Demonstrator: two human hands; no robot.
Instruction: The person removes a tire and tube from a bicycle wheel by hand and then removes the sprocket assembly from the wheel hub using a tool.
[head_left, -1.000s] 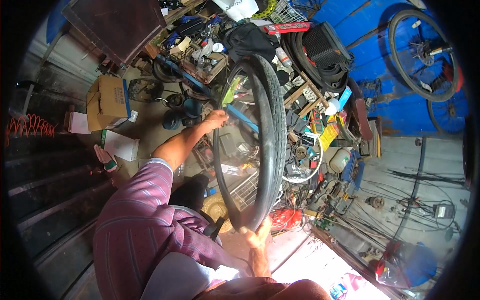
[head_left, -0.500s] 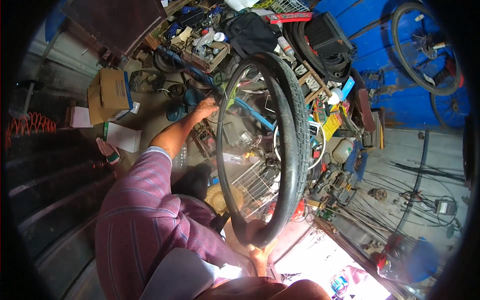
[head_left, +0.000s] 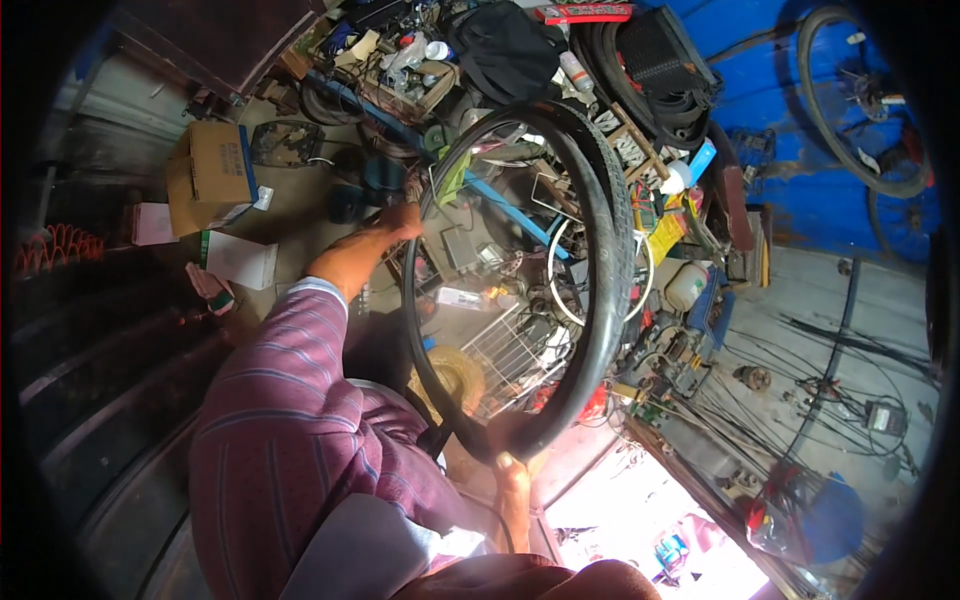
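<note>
A black bicycle tyre with a knobbly outer tread and a smooth inner side is raised in front of me, standing on edge as a large ring. My right hand is closed round its bottom, thumb on the near side, the other fingers partly hidden. At the tyre's left rim is my left hand, its fingers in shadow and seemingly wrapped round the rubber. Through the ring show a wire rack, a white hoop and a straw-coloured round thing.
Clutter, a black bag and stacked tyres fill the far side. An open cardboard box stands left. A bicycle wheel hangs at the blue wall. Cables lie right, and a blue-lidded clear container is at lower right.
The tyre has turned to show a wider opening, its left rim shifting left and its bottom rising a little. Both hands stay at the tyre; the left has moved slightly left.
</note>
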